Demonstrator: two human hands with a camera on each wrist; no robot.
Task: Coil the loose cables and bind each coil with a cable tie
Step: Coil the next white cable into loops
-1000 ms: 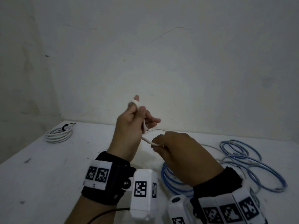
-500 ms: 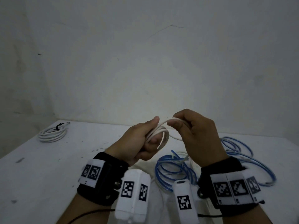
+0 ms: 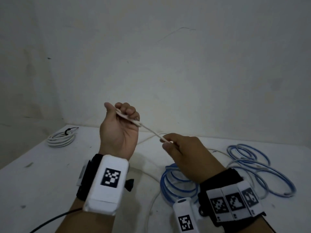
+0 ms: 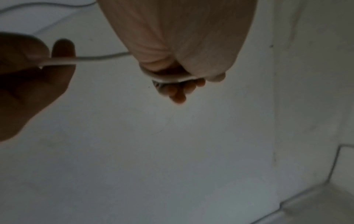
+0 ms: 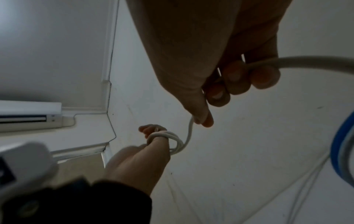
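I see my left hand (image 3: 118, 132) raised, fingers curled around loops of the white cable (image 3: 150, 132). A taut strand runs down from it to my right hand (image 3: 186, 155), which pinches it. Blue cable loops (image 3: 178, 184) lie below my right wrist, and a tied white coil (image 3: 61, 137) sits far off my left.

white cable (image 3: 150, 132), blue cables (image 3: 178, 182), white table (image 3: 42, 165).

Left hand (image 3: 119, 132) is up at centre frame, palm toward the camera, fingers curled tight round the cable (image 3: 150, 131). Right hand (image 3: 186, 154) sits lower right, knuckles up, pinching the same strand.
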